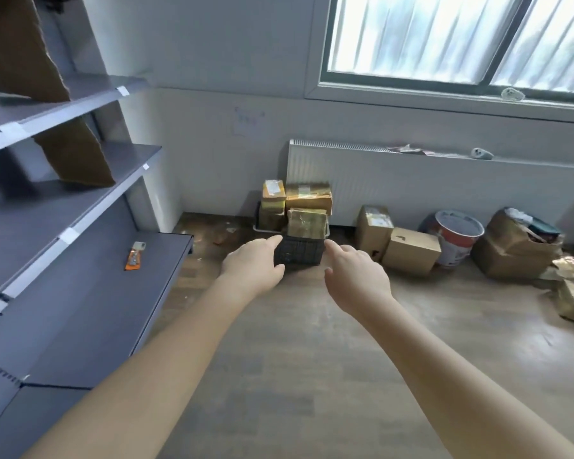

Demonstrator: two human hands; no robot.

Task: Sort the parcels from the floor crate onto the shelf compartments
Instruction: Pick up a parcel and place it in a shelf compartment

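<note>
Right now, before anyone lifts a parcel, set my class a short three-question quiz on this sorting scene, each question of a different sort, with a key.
1. True or false: the left hand is gripping a parcel.
2. Multiple choice: the crate holding the parcels stands A) on a shelf board, B) on the floor in front of the radiator, C) on the windowsill.
3. Fill in: the small packet lying flat on the grey shelf is mostly ____ in colour.

Key: 1 false; 2 B; 3 orange.

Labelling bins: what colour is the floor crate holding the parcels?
The crate is black; head view shows it best.
</note>
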